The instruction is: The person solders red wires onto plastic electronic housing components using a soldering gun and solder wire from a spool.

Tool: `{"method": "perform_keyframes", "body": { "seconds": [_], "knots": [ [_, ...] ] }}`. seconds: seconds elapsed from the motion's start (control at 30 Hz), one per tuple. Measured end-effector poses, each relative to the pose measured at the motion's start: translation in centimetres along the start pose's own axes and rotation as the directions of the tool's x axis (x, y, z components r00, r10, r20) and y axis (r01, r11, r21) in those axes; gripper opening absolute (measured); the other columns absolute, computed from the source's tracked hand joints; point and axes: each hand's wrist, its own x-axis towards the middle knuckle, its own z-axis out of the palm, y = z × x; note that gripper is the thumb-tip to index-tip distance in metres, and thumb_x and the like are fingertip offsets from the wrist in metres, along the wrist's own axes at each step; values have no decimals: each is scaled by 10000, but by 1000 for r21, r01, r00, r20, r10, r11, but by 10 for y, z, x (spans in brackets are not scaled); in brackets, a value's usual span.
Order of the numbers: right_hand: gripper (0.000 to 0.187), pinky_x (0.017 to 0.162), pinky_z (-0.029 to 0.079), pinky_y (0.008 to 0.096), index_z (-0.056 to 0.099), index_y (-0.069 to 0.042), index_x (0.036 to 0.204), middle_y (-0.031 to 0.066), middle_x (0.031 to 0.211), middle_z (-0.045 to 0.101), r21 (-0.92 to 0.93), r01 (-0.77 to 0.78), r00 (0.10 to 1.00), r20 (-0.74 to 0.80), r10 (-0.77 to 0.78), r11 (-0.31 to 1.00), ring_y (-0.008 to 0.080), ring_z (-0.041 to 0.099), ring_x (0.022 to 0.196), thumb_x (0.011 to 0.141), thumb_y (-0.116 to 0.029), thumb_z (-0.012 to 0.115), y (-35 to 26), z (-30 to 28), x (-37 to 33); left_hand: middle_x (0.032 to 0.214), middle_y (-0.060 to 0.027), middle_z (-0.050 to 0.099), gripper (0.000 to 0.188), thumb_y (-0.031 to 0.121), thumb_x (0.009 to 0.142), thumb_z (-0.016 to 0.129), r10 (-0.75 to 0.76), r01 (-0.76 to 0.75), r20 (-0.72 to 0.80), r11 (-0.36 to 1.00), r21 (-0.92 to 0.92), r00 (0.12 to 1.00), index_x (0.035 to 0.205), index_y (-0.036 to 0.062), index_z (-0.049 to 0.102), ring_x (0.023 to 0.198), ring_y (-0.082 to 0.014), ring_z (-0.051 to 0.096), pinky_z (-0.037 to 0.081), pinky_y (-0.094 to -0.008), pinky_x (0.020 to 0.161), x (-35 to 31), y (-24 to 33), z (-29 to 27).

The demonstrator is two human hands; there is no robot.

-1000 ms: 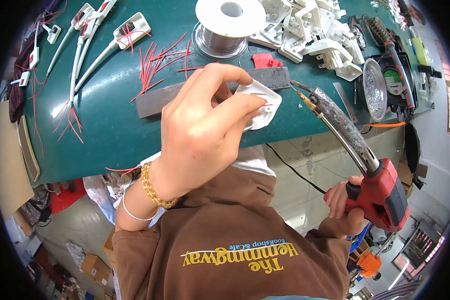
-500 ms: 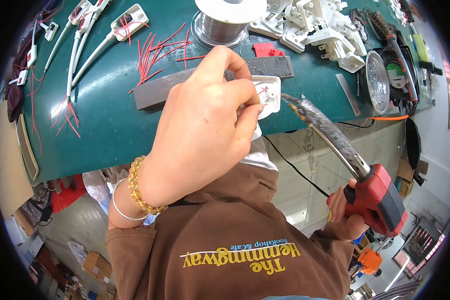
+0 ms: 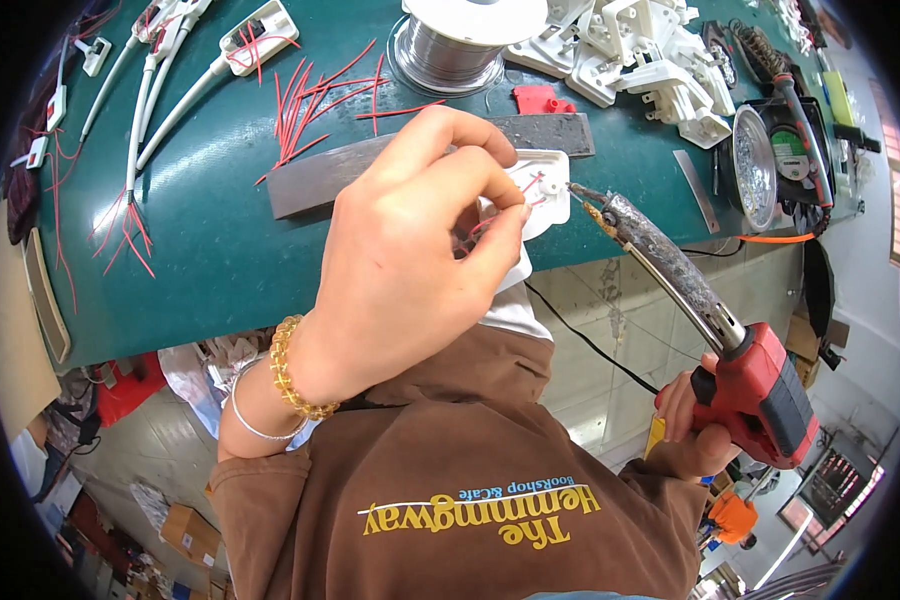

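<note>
My left hand (image 3: 415, 225) is over a white plastic housing (image 3: 560, 210), thumb and forefinger pinched on a thin red wire (image 3: 538, 202) that runs into it. Part of the housing is hidden under my palm, where more red wire shows between the fingers. My right hand (image 3: 692, 420) is wrapped round the grip of a red and black soldering gun (image 3: 755, 395). Its thin tip (image 3: 582, 190) points left and lies right by the housing's right edge; contact between them I cannot tell. Behind the housing lies a long grey bar (image 3: 310, 188).
A spool of solder wire (image 3: 445, 60) stands behind the bar, left of heaped white plastic housings (image 3: 650, 75). Cut red wires (image 3: 295, 105) and white cables (image 3: 135, 150) lie to the left. A metal dish (image 3: 755, 170) and a metal strip (image 3: 697, 190) sit right. The table's front edge passes below my left hand.
The left thumb and forefinger have shifted a little, showing more of the housing and red wires. The soldering gun's tip has moved slightly right, keeping beside the housing.
</note>
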Motion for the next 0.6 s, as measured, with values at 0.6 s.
{"method": "perform_keyframes", "body": {
  "seconds": [0.6],
  "knots": [
    [610, 463, 444, 309, 526, 59, 957, 118, 746, 603, 185, -333, 927, -118, 357, 925, 157, 590, 622, 873, -544, 547, -23, -34, -38, 861, -42, 571, 72, -31, 690, 675, -21, 16, 31, 989, 150, 999, 719, -10, 613, 542, -53, 507, 420, -189, 480, 8, 3, 1]
  ]
}}
